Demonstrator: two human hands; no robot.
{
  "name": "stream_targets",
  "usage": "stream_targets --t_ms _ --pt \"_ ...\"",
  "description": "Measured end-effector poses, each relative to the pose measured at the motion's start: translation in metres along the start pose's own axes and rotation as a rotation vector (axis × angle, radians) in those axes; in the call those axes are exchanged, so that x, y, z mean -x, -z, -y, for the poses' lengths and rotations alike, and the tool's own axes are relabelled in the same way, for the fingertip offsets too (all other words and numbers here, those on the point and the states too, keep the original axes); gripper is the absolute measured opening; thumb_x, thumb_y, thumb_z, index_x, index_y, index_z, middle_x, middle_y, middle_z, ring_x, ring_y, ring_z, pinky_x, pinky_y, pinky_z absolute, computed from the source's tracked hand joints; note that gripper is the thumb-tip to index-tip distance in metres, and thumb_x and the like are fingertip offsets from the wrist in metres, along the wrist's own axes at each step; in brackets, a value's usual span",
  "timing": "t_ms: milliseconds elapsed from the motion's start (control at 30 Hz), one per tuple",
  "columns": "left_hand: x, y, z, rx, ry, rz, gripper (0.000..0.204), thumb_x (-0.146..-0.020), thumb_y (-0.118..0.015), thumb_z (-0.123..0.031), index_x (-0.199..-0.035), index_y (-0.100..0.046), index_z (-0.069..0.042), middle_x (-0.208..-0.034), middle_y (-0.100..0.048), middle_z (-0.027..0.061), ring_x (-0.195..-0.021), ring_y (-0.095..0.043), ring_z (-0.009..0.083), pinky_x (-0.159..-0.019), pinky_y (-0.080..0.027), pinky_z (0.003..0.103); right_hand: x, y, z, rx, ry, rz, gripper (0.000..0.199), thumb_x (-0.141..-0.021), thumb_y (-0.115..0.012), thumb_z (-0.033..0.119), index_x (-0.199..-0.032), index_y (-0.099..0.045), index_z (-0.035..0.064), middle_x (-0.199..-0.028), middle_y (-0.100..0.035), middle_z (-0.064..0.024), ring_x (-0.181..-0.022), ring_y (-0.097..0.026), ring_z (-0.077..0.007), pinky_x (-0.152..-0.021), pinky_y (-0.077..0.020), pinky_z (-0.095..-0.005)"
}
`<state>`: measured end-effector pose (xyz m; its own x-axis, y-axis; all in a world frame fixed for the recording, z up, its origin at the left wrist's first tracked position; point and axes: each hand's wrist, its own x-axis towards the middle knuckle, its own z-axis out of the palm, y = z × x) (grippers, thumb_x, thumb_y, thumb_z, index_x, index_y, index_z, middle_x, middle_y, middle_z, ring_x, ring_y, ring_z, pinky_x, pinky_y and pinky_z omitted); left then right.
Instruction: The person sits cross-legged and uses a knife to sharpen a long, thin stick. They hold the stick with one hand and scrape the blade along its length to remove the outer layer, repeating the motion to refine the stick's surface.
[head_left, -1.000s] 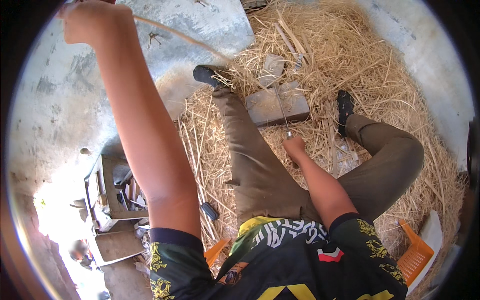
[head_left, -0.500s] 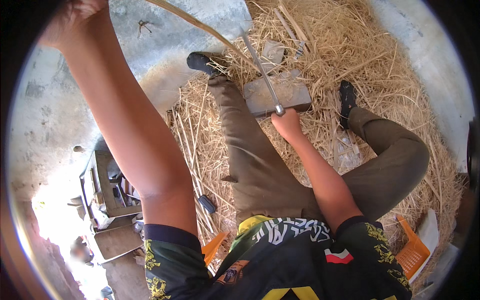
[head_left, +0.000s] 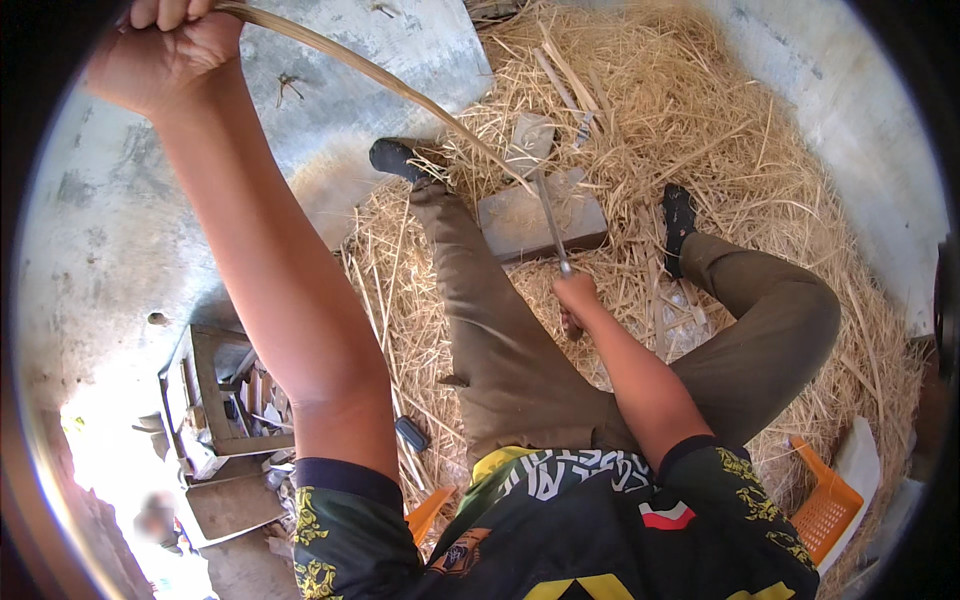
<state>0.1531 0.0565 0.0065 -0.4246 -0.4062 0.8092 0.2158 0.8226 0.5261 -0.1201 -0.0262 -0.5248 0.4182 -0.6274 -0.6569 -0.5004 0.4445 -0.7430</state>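
My left hand [head_left: 178, 58], raised at the upper left, is closed on a long pale bamboo-like strip [head_left: 375, 72]. The strip bows down to the right, and its far end comes over a grey-brown block [head_left: 490, 222] lying in the straw between my feet. My right hand [head_left: 577, 296] grips the handle of a long, narrow knife [head_left: 552, 225], whose blade points away from me across the block. The blade tip appears to meet the strip's end; whether they touch I cannot tell. Beyond the block lies a smaller grey, stone-like piece [head_left: 530, 138].
Straw-like shavings [head_left: 680, 90] cover the floor around my legs. Concrete walls [head_left: 330, 90] rise at left and right. A small dark object [head_left: 411, 434] lies by my left hip, near a wooden shelf [head_left: 225, 445] of clutter. At right is an orange perforated plastic piece [head_left: 828, 515].
My right hand has drawn the knife back toward me, bringing its tip down to the strip's end. My left hand and the strip sit slightly lower and further right in view.
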Motion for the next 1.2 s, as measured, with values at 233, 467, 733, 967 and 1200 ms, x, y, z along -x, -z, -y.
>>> stream_targets --t_ms 233,467,733,967,1200 --pt "-0.024 -0.061 0.04 -0.62 -0.192 -1.144 0.04 -0.11 -0.046 -0.037 -0.075 -0.043 -0.019 -0.061 -0.029 -0.0069 -0.049 -0.026 0.0091 -0.044 -0.022 0.026 -0.014 -0.005 0.0 -0.174 -0.043 0.004 0.018 -0.084 -0.066 0.012 -0.074 -0.056 0.0022 -0.058 -0.051 -0.0066 -0.046 -0.049 -0.0181 -0.042 -0.0387 -0.0383" --pt "-0.027 -0.05 0.038 -0.753 -0.064 -1.13 0.048 -0.108 -0.044 -0.047 -0.073 -0.037 -0.016 -0.061 -0.024 -0.0033 -0.054 -0.02 0.0131 -0.051 -0.019 0.031 0.019 0.001 0.048 -0.001 0.183 0.072 0.022 -0.084 -0.069 0.013 -0.072 -0.054 0.0034 -0.055 -0.046 -0.0032 -0.041 -0.045 -0.0162 -0.04 -0.0381 -0.0374" --pt "-0.035 -0.064 0.051 -0.717 -0.18 -1.145 0.043 -0.108 -0.05 -0.039 -0.07 -0.041 -0.021 -0.058 -0.031 -0.0067 -0.046 -0.027 0.0081 -0.041 -0.019 0.026 0.137 0.013 0.152 0.04 0.474 0.221 0.031 -0.084 -0.068 0.021 -0.066 -0.059 -0.0024 -0.054 -0.056 -0.0072 -0.048 -0.057 -0.0188 -0.049 -0.0437 -0.0394" --pt "-0.051 -0.116 0.061 -0.61 -0.181 -1.162 0.045 -0.107 -0.052 -0.045 -0.07 -0.043 -0.021 -0.056 -0.027 -0.008 -0.046 -0.022 0.0076 -0.041 -0.017 0.025 0.145 0.003 0.145 0.0 0.609 0.214 0.03 -0.085 -0.068 0.022 -0.069 -0.062 -0.0027 -0.055 -0.058 -0.0078 -0.053 -0.057 -0.0158 -0.054 -0.0446 -0.0391" --pt "-0.039 -0.122 0.043 -0.683 -0.005 -1.016 0.062 -0.103 -0.042 -0.066 -0.07 -0.034 -0.014 -0.06 -0.015 -0.0032 -0.058 -0.014 0.0143 -0.054 -0.015 0.033 0.19 0.013 0.166 0.001 0.823 0.092 0.028 -0.085 -0.067 0.018 -0.067 -0.059 -0.0025 -0.056 -0.057 -0.0087 -0.053 -0.054 -0.0152 -0.054 -0.0429 -0.0383"
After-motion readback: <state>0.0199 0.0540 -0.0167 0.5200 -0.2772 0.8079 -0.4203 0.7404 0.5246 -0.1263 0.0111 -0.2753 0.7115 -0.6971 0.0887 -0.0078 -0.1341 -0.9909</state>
